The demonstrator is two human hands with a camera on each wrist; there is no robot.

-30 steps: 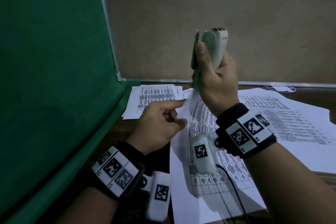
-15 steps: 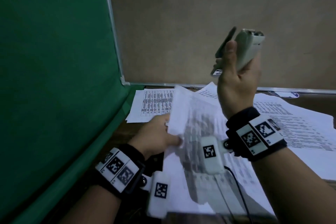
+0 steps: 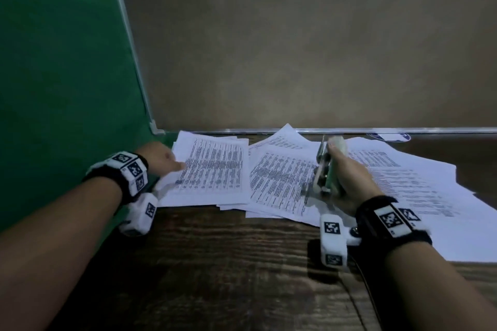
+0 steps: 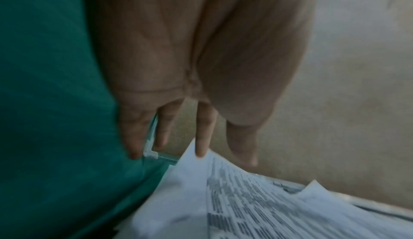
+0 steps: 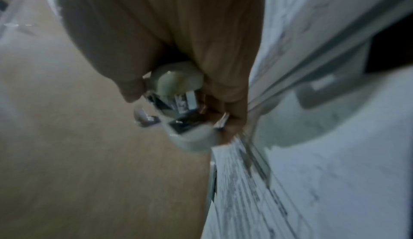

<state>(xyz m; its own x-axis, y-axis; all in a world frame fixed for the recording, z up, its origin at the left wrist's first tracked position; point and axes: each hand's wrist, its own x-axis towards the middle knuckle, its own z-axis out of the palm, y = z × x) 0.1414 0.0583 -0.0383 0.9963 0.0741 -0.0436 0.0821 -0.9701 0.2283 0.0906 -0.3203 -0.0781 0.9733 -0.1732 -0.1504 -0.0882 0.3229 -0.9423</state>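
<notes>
My right hand (image 3: pixel 349 180) grips a pale green stapler (image 3: pixel 326 169) and holds it low over the printed sheets in the middle of the table (image 3: pixel 279 183). In the right wrist view the stapler (image 5: pixel 176 101) sits in my curled fingers, with its metal parts showing. My left hand (image 3: pixel 161 160) lies at the left edge of a stack of printed sheets (image 3: pixel 212 169), thumb on the paper. The left wrist view shows that hand's fingers (image 4: pixel 202 147) straight, one fingertip touching the paper's (image 4: pixel 245 198) edge and holding nothing.
More printed sheets (image 3: pixel 403 177) spread over the right of the dark wooden table (image 3: pixel 228 263). A green board (image 3: pixel 53 75) stands at the left and a brown framed panel (image 3: pixel 295 35) behind. A blue and white sticker (image 3: pixel 391 136) lies at the back right.
My right hand has come down with the stapler from chest height to just above the papers. My left hand has carried its sheets onto the left stack and let go.
</notes>
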